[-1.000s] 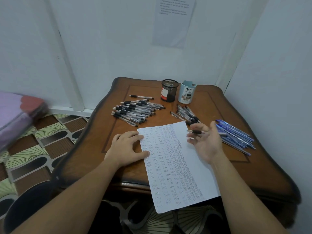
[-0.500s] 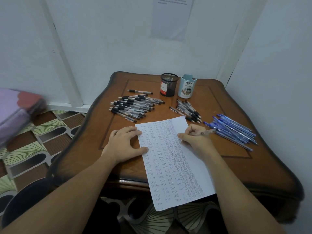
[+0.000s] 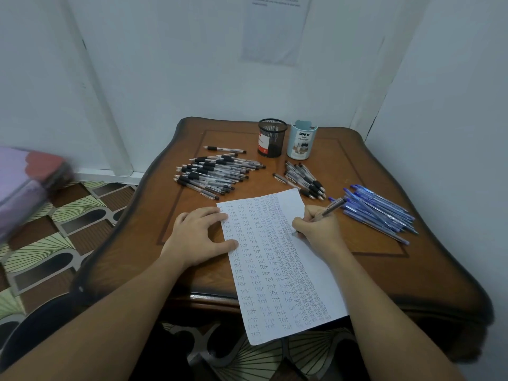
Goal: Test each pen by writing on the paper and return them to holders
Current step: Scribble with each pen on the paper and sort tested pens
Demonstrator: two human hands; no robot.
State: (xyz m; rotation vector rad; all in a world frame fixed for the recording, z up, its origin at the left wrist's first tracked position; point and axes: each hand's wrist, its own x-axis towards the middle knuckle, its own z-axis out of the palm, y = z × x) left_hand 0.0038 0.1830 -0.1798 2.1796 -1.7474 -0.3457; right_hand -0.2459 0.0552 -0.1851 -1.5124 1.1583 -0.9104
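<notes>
The right hand (image 3: pixel 319 229), hovering beside the paper's (image 3: pixel 277 270) right edge a second ago, is now pinching the pen (image 3: pixel 331 207) in curled fingers, its tip pressing on the paper's right margin, so this pen's test is probably beginning. The left hand (image 3: pixel 198 237), fingers spread, is holding down the paper's left edge.

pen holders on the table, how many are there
2: a black mesh holder stands near the far edge of the table, and a light blue holder stands just right of it. No others appear hidden.
</notes>
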